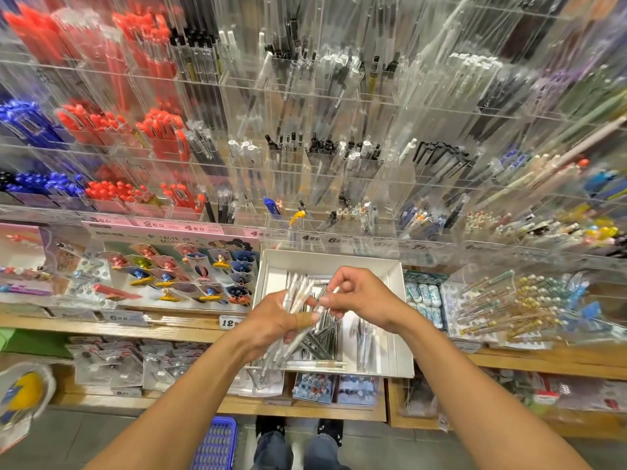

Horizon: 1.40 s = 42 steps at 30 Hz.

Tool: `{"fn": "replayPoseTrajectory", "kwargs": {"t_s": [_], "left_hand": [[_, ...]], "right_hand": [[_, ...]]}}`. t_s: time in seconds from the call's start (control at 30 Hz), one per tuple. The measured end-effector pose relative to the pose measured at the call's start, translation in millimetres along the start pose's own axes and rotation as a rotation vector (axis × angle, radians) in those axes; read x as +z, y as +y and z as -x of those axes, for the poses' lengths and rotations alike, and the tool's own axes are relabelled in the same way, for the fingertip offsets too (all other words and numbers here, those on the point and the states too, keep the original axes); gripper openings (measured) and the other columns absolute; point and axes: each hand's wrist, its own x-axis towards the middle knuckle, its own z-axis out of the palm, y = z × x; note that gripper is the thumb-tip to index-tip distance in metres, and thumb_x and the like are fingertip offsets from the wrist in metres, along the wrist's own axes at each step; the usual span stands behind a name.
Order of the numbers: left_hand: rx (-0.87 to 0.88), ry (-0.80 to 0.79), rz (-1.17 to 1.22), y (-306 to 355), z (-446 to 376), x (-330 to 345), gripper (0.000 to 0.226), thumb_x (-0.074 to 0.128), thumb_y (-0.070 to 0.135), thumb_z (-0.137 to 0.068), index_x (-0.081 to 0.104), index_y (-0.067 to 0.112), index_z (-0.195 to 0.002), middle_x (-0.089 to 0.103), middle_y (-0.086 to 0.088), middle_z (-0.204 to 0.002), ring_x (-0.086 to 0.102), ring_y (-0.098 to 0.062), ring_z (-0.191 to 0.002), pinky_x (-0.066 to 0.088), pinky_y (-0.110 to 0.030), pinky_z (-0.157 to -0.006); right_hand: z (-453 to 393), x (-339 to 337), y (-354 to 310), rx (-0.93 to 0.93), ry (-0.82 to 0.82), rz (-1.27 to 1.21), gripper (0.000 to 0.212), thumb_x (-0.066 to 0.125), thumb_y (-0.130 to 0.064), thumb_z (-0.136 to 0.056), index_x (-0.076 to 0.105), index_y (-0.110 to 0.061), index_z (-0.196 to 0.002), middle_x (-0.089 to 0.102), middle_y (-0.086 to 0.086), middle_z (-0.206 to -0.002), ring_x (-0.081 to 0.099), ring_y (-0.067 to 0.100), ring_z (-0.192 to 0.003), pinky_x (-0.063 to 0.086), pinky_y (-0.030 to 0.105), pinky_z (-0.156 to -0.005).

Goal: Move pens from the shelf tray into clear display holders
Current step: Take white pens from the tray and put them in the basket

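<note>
Your left hand [271, 325] grips a bundle of white pens [298, 293] over the white tray [403, 320] on the wooden shelf [176, 329], its fingers curled round the barrels and a tan plaster on the thumb; your right hand [359, 300] pinches the top of one pen in that bundle between thumb and forefinger; more pens lie loose in the tray beneath both hands, partly covered by your wrists. Above the tray rises the wall of clear display holders [339, 171], tier on tier, crowded with red pens [159, 137] at the left, blue pens [27, 123] further left still, and black and clear ones in the middle; price labels [193, 227] run along the front edge of the lowest tier, directly between the tray and the holders. Beside the tray to the left sits a display of small figurines [176, 273]; to the right, packs of decorated pens [502, 303] (the details there smear into blur). The outer edges are blurred throughout, so holder contents at the far right are hard to read; a blue basket [217, 442] on the floor is cut off at the bottom edge, next to your shoes [298, 425].
</note>
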Motion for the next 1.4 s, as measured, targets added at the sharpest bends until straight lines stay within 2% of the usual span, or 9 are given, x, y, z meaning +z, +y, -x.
{"fn": "replayPoseTrajectory", "kwargs": {"t_s": [0.2, 0.37, 0.47, 0.57, 0.7, 0.83, 1.03, 1.27, 1.4], "left_hand": [[-0.061, -0.043, 0.016, -1.9, 1.7, -1.0, 0.057, 0.093, 0.035, -0.054, 0.07, 0.008, -0.099, 0.059, -0.003, -0.066, 0.041, -0.013, -0.052, 0.038, -0.024, -0.048], [-0.093, 0.074, 0.182, -7.2, 2.9, -10.7, 0.045, 0.082, 0.018, -0.073, 0.054, 0.005, -0.106, 0.066, -0.003, -0.067, 0.056, -0.012, -0.054, 0.048, -0.024, -0.053], [-0.1, 0.047, 0.258, -9.4, 2.4, -16.8, 0.026, 0.068, 0.008, -0.087, 0.055, -0.003, -0.107, 0.054, -0.002, -0.061, 0.047, -0.013, -0.05, 0.045, -0.022, -0.047], [-0.131, 0.044, 0.359, -12.2, 2.7, -20.4, 0.028, 0.068, 0.006, -0.086, 0.056, -0.004, -0.109, 0.06, -0.009, -0.068, 0.057, -0.018, -0.055, 0.053, -0.026, -0.051], [-0.133, 0.049, 0.446, -16.8, -0.1, -23.7, 0.028, 0.068, 0.005, -0.083, 0.057, -0.003, -0.108, 0.065, -0.013, -0.073, 0.064, -0.023, -0.06, 0.058, -0.031, -0.054], [-0.129, 0.083, 0.418, -19.7, -4.1, -23.7, 0.025, 0.068, 0.008, -0.085, 0.057, 0.002, -0.106, 0.06, -0.006, -0.066, 0.056, -0.017, -0.054, 0.052, -0.027, -0.049], [-0.084, 0.102, 0.235, -10.2, -5.9, -15.2, 0.045, 0.083, 0.016, -0.068, 0.06, 0.005, -0.105, 0.062, 0.001, -0.064, 0.047, -0.011, -0.051, 0.045, -0.024, -0.045], [-0.054, -0.133, -0.035, 3.9, -4.2, -12.5, 0.043, 0.088, 0.013, -0.064, 0.064, 0.005, -0.099, 0.065, -0.004, -0.077, 0.055, -0.015, -0.065, 0.046, -0.025, -0.055], [-0.057, -0.15, -0.001, 2.0, -4.6, -7.5, 0.05, 0.087, 0.013, -0.066, 0.067, 0.005, -0.112, 0.075, -0.009, -0.091, 0.066, -0.02, -0.076, 0.055, -0.027, -0.067]], "right_hand": [[-8.4, 15.6, 11.5, 0.035, 0.114, -0.122, 0.028, 0.078, -0.01, -0.079, 0.058, -0.01, -0.098, 0.07, 0.008, -0.072, 0.065, 0.015, -0.058, 0.052, 0.026, -0.059], [-9.1, 9.0, 60.2, 0.322, -0.005, 0.439, 0.008, 0.064, -0.022, -0.092, 0.061, -0.021, -0.099, 0.067, -0.002, -0.103, 0.066, 0.009, -0.077, 0.052, 0.018, -0.066], [-7.8, 17.9, 98.0, 0.46, -0.238, 0.784, 0.026, 0.063, -0.024, -0.093, 0.059, -0.013, -0.116, 0.063, 0.005, -0.117, 0.062, 0.017, -0.092, 0.05, 0.024, -0.084], [-10.9, 25.7, 111.0, 0.442, -0.299, 0.923, 0.032, 0.063, -0.024, -0.093, 0.058, -0.008, -0.12, 0.062, 0.009, -0.118, 0.058, 0.021, -0.096, 0.046, 0.026, -0.082], [-18.2, 25.9, 106.4, 0.401, -0.314, 0.983, 0.012, 0.056, -0.01, -0.094, 0.064, -0.007, -0.102, 0.063, 0.0, -0.099, 0.06, 0.02, -0.091, 0.046, 0.03, -0.077], [-13.0, 19.6, 93.2, 0.33, -0.228, 0.899, 0.02, 0.053, -0.023, -0.099, 0.064, -0.011, -0.11, 0.065, 0.004, -0.098, 0.053, 0.013, -0.064, 0.045, 0.026, -0.061], [1.8, 1.2, 48.0, 0.104, -0.072, 0.488, 0.003, 0.064, -0.03, -0.092, 0.067, -0.028, -0.092, 0.062, -0.004, -0.088, 0.053, 0.013, -0.074, 0.046, 0.029, -0.068], [-1.4, 8.1, 6.5, -0.015, -0.029, 0.08, 0.004, 0.07, -0.016, -0.088, 0.067, -0.017, -0.091, 0.065, -0.003, -0.07, 0.059, 0.008, -0.061, 0.048, 0.021, -0.058], [1.0, 9.9, 13.8, 0.057, 0.005, -0.199, 0.029, 0.077, -0.02, -0.078, 0.062, -0.012, -0.101, 0.071, 0.007, -0.076, 0.061, 0.012, -0.058, 0.048, 0.02, -0.051]]}}
